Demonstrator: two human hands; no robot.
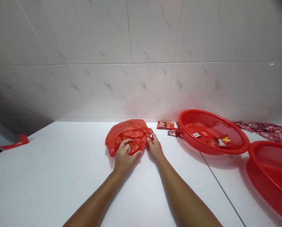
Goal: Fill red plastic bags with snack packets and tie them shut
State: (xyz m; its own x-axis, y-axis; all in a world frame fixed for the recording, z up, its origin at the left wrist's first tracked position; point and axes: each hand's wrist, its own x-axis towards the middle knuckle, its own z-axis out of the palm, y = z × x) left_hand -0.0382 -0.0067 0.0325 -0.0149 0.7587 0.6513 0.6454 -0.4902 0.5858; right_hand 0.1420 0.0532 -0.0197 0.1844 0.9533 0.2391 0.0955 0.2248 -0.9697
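Observation:
A crumpled red plastic bag (126,127) lies bunched up on the white table, close to the tiled wall. My left hand (125,156) is at its near side, fingers curled into the thin plastic and the thumb stretched out to the right. At the bag's right end, my right hand (155,147) pinches a gathered edge of it between thumb and fingers. What the bag contains, if anything, is hidden by the folds.
To the right stands a red plastic basket (213,150) with a few small packets inside. Small red packets (166,125) lie beside it by the wall, and more patterned packets (268,130) spread behind. A second red basket (268,176) touches the first. Red plastic (15,144) hangs over the left edge.

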